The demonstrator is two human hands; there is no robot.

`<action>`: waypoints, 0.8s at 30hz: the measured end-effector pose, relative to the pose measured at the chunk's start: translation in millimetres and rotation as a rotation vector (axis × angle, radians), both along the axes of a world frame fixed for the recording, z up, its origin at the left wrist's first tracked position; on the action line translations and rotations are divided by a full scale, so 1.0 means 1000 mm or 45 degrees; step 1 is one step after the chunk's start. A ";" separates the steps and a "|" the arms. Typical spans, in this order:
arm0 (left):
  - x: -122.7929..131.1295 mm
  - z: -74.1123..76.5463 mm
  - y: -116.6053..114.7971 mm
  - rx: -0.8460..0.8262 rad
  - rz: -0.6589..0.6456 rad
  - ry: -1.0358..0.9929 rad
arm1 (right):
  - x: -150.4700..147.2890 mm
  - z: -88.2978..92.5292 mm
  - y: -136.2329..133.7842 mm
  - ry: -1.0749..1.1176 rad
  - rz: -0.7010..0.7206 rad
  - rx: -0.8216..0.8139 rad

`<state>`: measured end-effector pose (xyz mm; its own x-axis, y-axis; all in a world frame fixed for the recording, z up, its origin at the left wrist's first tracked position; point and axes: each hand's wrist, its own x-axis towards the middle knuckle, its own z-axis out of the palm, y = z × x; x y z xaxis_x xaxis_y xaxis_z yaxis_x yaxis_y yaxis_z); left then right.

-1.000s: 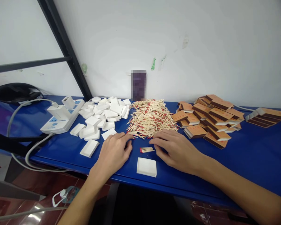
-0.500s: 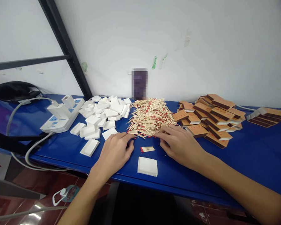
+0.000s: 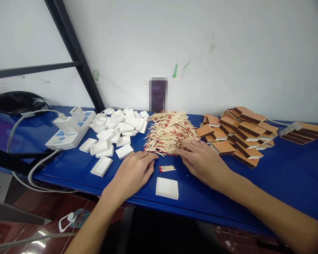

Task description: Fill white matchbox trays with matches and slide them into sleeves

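A heap of loose wooden matches (image 3: 172, 132) with red heads lies mid-table. At its near left edge, my left hand (image 3: 136, 167) reaches in, index finger stretched out over the tabletop and thumb apart; I see nothing held. My right hand (image 3: 201, 160) rests at the heap's near right edge, fingertips touching matches, thumb held away from them. Between the hands lies a small neat row of several matches (image 3: 167, 168), red heads to the left. Closer to me sits a white matchbox tray (image 3: 166, 187), open side up.
White matchbox trays (image 3: 119, 127) are piled left of the heap. Orange-brown matchbox sleeves (image 3: 241, 130) are stacked on the right, with more sleeves (image 3: 303, 132) farther right. A power strip (image 3: 69, 137) with plugs and cables stands on the blue table (image 3: 288, 183). A blurred dark rectangle (image 3: 158, 95) leans against the wall.
My left hand has shifted slightly right and toward me, its index finger now reaching out past the heap's near edge. My right hand has hardly moved. The match row and near tray stay put.
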<state>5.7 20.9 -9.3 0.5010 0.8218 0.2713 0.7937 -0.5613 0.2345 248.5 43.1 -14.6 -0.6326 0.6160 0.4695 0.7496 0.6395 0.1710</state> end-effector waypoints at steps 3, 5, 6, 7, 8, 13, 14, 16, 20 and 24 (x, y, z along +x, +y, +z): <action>0.000 0.000 0.000 -0.003 -0.004 0.004 | 0.000 -0.001 0.001 0.000 0.024 -0.016; -0.001 -0.001 0.000 -0.001 -0.007 0.006 | 0.000 -0.001 0.001 0.010 0.046 -0.031; -0.001 -0.001 0.000 -0.002 -0.009 0.005 | -0.001 -0.001 0.001 0.018 0.058 -0.038; -0.001 -0.001 0.000 -0.005 -0.010 0.003 | -0.001 -0.001 0.001 0.028 0.072 -0.044; -0.001 -0.001 0.000 -0.008 -0.012 0.000 | -0.001 -0.001 0.001 0.036 0.085 -0.049; 0.000 -0.001 0.001 -0.017 -0.015 -0.005 | -0.001 0.001 0.002 0.046 0.140 -0.032; 0.001 -0.001 0.001 -0.021 -0.015 -0.004 | -0.002 0.002 0.002 0.035 0.155 -0.028; 0.001 0.000 0.000 -0.031 -0.016 -0.001 | -0.004 0.002 0.002 0.011 0.192 -0.020; 0.000 0.000 0.000 -0.033 -0.018 0.003 | -0.008 0.003 0.001 -0.027 0.269 0.002; 0.000 0.000 0.000 -0.036 -0.034 0.004 | -0.010 0.002 0.000 -0.053 0.297 0.048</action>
<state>5.3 20.5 -8.8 0.5234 0.8157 0.2464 0.7794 -0.5751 0.2486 238.8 43.5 -12.1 -0.7751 0.4332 0.4600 0.5738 0.7873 0.2255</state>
